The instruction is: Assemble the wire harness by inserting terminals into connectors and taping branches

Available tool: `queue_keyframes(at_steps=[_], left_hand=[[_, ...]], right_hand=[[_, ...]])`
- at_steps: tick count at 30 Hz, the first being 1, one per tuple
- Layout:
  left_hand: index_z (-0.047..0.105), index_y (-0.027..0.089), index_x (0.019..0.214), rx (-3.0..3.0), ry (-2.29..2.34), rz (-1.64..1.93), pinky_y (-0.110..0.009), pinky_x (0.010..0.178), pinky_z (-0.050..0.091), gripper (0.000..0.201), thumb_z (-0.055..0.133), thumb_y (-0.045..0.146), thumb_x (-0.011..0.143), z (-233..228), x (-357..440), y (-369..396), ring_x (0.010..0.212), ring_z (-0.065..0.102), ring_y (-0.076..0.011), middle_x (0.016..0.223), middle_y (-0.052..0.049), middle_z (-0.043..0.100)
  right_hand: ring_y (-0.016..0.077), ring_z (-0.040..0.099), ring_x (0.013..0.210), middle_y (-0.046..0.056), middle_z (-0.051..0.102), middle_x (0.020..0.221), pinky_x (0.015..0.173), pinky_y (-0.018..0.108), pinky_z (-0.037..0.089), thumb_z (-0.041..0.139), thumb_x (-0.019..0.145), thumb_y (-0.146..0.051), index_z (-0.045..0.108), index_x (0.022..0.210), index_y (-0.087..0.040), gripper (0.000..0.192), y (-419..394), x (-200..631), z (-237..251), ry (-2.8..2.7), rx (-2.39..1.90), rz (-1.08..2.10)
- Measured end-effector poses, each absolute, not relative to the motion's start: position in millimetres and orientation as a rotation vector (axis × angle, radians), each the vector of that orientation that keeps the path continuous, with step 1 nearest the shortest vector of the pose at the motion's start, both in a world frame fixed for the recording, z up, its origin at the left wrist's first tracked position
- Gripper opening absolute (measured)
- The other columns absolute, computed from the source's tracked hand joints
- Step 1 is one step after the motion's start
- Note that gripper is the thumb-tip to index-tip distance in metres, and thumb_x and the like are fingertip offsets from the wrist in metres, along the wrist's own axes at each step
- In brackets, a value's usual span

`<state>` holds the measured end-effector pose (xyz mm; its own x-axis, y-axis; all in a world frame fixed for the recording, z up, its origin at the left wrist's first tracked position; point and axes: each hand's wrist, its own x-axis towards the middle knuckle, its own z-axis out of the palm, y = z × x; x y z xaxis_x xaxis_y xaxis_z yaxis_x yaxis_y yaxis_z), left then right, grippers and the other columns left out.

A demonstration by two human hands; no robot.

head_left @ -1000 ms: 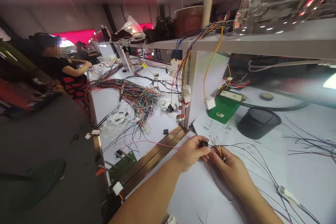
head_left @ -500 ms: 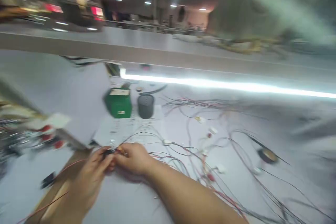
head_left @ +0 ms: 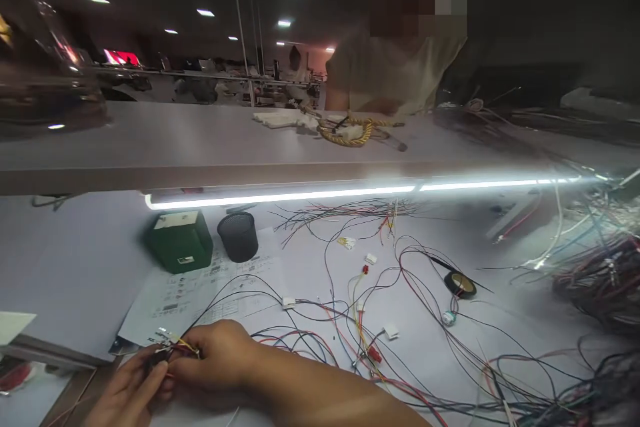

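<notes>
Lower left of frame: left hand (head_left: 131,390) and right hand (head_left: 220,355) pinching wire ends (head_left: 173,345); green box (head_left: 181,241), black mesh cup (head_left: 239,236) above.

Beside one black mesh cup (head_left: 238,236): one green box (head_left: 181,241), one black tape roll (head_left: 461,284), one printed sheet (head_left: 200,297).

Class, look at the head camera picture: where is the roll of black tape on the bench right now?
The roll of black tape lies flat on the white bench, right of centre, among loose wires below the light strip.
</notes>
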<state>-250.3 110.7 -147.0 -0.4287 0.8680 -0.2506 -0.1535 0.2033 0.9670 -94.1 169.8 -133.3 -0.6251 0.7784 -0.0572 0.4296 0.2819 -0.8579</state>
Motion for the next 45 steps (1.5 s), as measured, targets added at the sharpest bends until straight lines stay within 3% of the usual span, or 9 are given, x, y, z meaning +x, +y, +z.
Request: queue_keyframes(at_steps=[4, 9, 12, 20, 25, 30, 35, 41, 45], left_hand=[[0.065, 0.024, 0.091, 0.557, 1.517, 1.413, -0.027, 0.059, 0.055, 0.063, 0.087, 0.04, 0.034, -141.0, -246.9, 107.4, 0.082, 0.062, -0.0236, 0.095, -0.002, 0.068], [0.058, 0.024, 0.106, 0.609, 1.373, 1.408, -0.021, 0.059, 0.048, 0.056, 0.082, 0.037, 0.057, -137.7, -241.4, 99.4, 0.067, 0.057, -0.0121, 0.085, 0.001, 0.066], [0.056, 0.02, 0.109, 0.625, 1.321, 1.443, -0.022, 0.063, 0.046, 0.049, 0.076, 0.037, 0.068, -134.2, -236.2, 93.2, 0.069, 0.056, -0.0116, 0.082, 0.0, 0.063], [0.051, 0.016, 0.114, 0.689, 1.172, 1.478, -0.024, 0.062, 0.042, 0.047, 0.07, 0.034, 0.074, -141.9, -239.0, 86.4, 0.064, 0.055, -0.0096, 0.085, -0.002, 0.061], [0.054, 0.015, 0.108, 0.718, 1.279, 1.468, -0.023, 0.056, 0.039, 0.042, 0.067, 0.037, 0.076, -152.6, -239.0, 85.5, 0.058, 0.051, -0.0088, 0.071, 0.002, 0.055], [0.055, 0.016, 0.104, 0.729, 1.359, 1.43, -0.022, 0.046, 0.032, 0.04, 0.068, 0.038, 0.073, -158.8, -234.4, 87.6, 0.047, 0.04, -0.0066, 0.067, 0.004, 0.051], [0.06, 0.016, 0.094, 0.723, 1.319, 1.425, -0.023, 0.049, 0.033, 0.032, 0.068, 0.038, 0.072, -159.8, -235.8, 86.3, 0.049, 0.04, -0.0071, 0.062, 0.004, 0.048], [0.063, 0.014, 0.085, 0.734, 1.258, 1.394, -0.023, 0.05, 0.035, 0.022, 0.066, 0.032, 0.072, -154.0, -236.2, 83.8, 0.052, 0.047, -0.0083, 0.067, 0.001, 0.056], [0.061, 0.013, 0.082, 0.701, 1.219, 1.481, -0.022, 0.046, 0.034, 0.039, 0.053, 0.051, 0.082, -149.5, -236.2, 83.7, 0.053, 0.049, -0.0094, 0.068, -0.002, 0.055]], right_hand=[[0.0124, 0.061, 0.076, -0.005, 0.067, 0.082, 0.064, 0.018, 0.04, 0.054, 0.081, -0.043, 0.067, 0.091, -0.027, 0.023, 168.4, -94.9, -131.7, -2.131, -1.048, 1.326], [0.0114, 0.058, 0.071, -0.005, 0.065, 0.074, 0.062, 0.018, 0.04, 0.059, 0.078, -0.031, 0.066, 0.081, -0.022, 0.012, 167.8, -98.0, -134.5, -2.03, -1.003, 1.342], [0.0116, 0.058, 0.071, -0.003, 0.066, 0.076, 0.066, 0.02, 0.042, 0.054, 0.081, -0.026, 0.064, 0.082, -0.019, 0.012, 164.1, -98.8, -132.8, -2.041, -0.894, 1.391], [0.0154, 0.056, 0.077, 0.001, 0.062, 0.081, 0.072, 0.025, 0.044, 0.046, 0.091, -0.037, 0.056, 0.086, -0.019, 0.021, 159.0, -89.4, -129.2, -2.099, -0.717, 1.442], [0.0184, 0.057, 0.08, 0.005, 0.062, 0.086, 0.073, 0.03, 0.045, 0.035, 0.096, -0.036, 0.057, 0.087, -0.021, 0.027, 158.8, -90.0, -139.0, -2.33, -0.739, 1.004], [0.0235, 0.059, 0.081, 0.01, 0.065, 0.091, 0.072, 0.036, 0.045, 0.043, 0.092, -0.036, 0.059, 0.09, -0.02, 0.022, 145.1, -92.1, -146.0, -2.334, -0.692, 0.469], [0.0186, 0.061, 0.062, 0.004, 0.066, 0.071, 0.058, 0.027, 0.048, 0.036, 0.094, -0.038, 0.058, 0.082, -0.025, 0.028, 140.6, -94.3, -148.6, -2.321, -0.708, 0.857], [0.0211, 0.067, 0.08, 0.004, 0.071, 0.093, 0.069, 0.028, 0.051, 0.039, 0.092, -0.049, 0.058, 0.102, -0.028, 0.03, 150.0, -94.8, -149.3, -2.373, -0.834, 1.086], [0.0208, 0.066, 0.09, 0.005, 0.069, 0.103, 0.075, 0.028, 0.051, 0.034, 0.093, -0.048, 0.055, 0.107, -0.028, 0.032, 149.9, -91.7, -152.1, -2.335, -0.841, 1.126]])
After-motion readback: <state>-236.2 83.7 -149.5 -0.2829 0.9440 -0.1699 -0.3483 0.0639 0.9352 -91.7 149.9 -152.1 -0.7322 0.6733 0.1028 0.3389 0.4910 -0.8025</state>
